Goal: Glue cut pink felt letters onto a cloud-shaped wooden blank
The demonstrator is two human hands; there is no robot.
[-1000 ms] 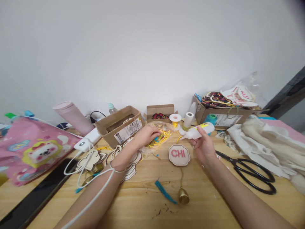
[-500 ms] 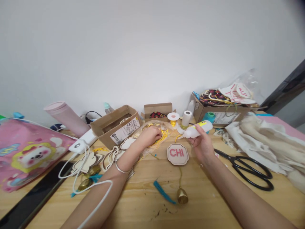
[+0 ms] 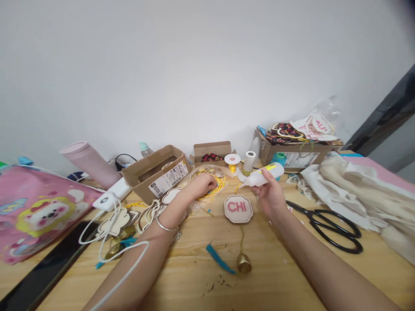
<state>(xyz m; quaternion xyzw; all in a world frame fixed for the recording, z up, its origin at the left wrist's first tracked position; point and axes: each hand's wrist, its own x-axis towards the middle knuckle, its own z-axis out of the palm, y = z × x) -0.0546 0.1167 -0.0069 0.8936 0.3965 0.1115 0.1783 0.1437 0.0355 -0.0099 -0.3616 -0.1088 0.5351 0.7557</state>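
My right hand is wrapped round a white glue bottle with a yellow label, its nozzle tilted down to the left. My left hand is closed at a clear bag of yellow cords; what its fingers pinch is too small to make out. Between the hands, on the table, lies a pale plaque with pink CHI letters. A cord runs from the plaque down to a brass bell. Left of the bell is a teal tassel.
Black scissors and white cloth lie at the right. Cardboard boxes and a ribbon spool stand at the back. At left are wooden cutouts, a phone, a pink bag and a white cable.
The view has shifted slightly, so most things appear a little further left. My left hand is still at the bag of cords, and my right hand still holds the bottle.
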